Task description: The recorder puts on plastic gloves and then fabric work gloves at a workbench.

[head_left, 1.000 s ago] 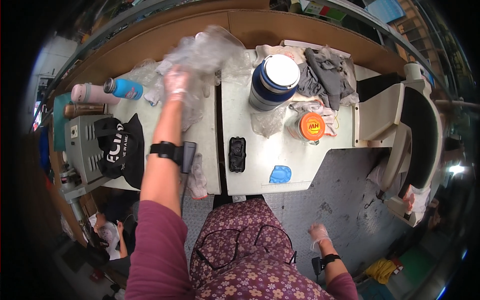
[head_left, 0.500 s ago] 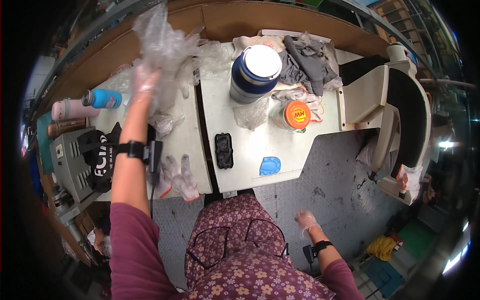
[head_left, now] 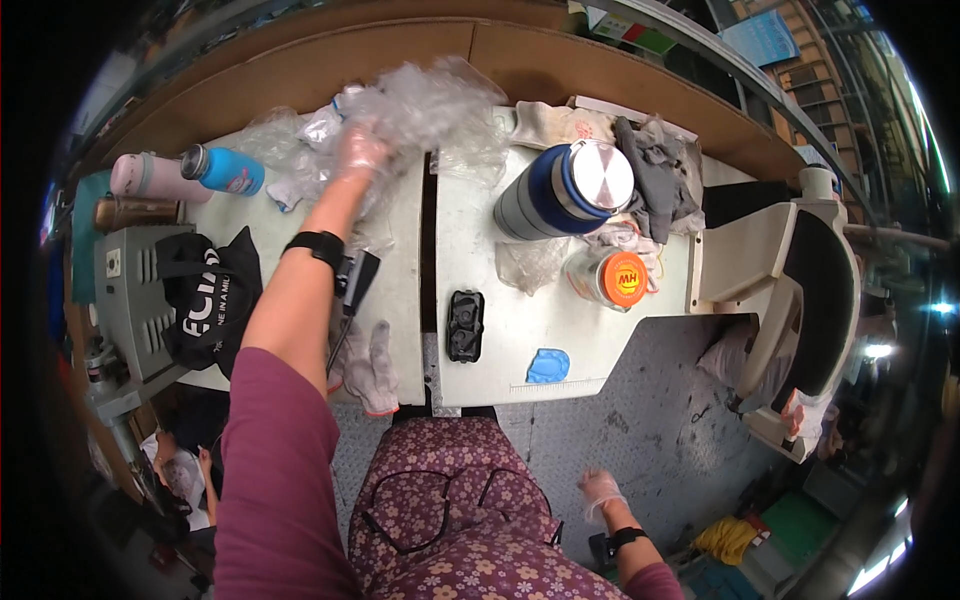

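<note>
My left hand (head_left: pixel 362 150), in a thin clear glove, is closed on a crumpled clear plastic bag (head_left: pixel 440 100) at the back of the table. More crumpled clear plastic lies around it. A blue bottle (head_left: pixel 228 170) and a pink bottle (head_left: pixel 150 178) lie to its left. My right hand (head_left: pixel 601 489), also in a clear glove, hangs low above the floor at the lower right, away from the table. Its fingers look curled in, and nothing shows in them.
On the white table (head_left: pixel 480 395) are a large blue flask (head_left: pixel 535 200), an orange-lidded jar (head_left: pixel 605 277), a black moulded part (head_left: pixel 465 326), a blue flat piece (head_left: pixel 548 366) and a work glove (head_left: pixel 370 370). A beige machine (head_left: pixel 770 270) stands right; a black bag (head_left: pixel 210 300) sits left.
My left hand has moved right and slightly nearer, and the plastic bag it grips has swung down and to the right. My right hand remains low beside me. The whole view has shifted somewhat.
</note>
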Tool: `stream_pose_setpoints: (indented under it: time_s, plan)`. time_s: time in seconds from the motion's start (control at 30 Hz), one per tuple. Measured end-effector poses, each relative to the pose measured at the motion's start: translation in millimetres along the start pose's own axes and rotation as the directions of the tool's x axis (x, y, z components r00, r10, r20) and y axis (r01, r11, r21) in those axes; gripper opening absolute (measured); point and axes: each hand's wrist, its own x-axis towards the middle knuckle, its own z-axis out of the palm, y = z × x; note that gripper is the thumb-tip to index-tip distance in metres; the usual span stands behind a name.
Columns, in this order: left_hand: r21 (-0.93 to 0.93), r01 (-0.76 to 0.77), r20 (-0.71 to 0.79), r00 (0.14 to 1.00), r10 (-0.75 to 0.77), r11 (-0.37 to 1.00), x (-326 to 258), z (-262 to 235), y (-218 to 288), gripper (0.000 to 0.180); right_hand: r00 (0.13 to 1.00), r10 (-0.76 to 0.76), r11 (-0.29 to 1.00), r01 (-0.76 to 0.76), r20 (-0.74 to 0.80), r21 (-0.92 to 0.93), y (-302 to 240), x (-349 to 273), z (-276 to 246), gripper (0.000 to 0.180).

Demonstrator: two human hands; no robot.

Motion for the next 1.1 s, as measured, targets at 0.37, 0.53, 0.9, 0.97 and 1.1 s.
stream_pose_setpoints:
  time_s: [0.37,0.53,0.9,0.97,1.1]
  plan:
    - [0.167,0.049,0.316,0.943,-0.1,0.985,-11,16,24,0.092,0.921,-0.382,0.856,0.385,0.08,-0.345,16,37,8,0.033]
    - [0.234,-0.062,0.473,0.879,-0.058,0.97,-64,6,91,0.103,0.98,-0.19,0.975,0.182,-0.053,-0.131,13,32,2,0.032]
    - [0.033,0.269,0.18,0.946,-0.27,0.963,-77,-101,-3,0.058,0.993,-0.11,0.993,0.112,-0.047,0.044,15,27,-6,0.031]
    - [0.352,0.21,0.059,0.968,-0.245,0.912,-79,-76,-35,0.059,0.989,-0.14,0.99,0.141,-0.036,0.005,3,19,-18,0.031]
    - [0.405,0.194,0.118,0.958,-0.261,0.894,-80,-41,-52,0.067,0.996,-0.071,0.997,0.072,-0.057,0.016,-9,16,-34,0.032]
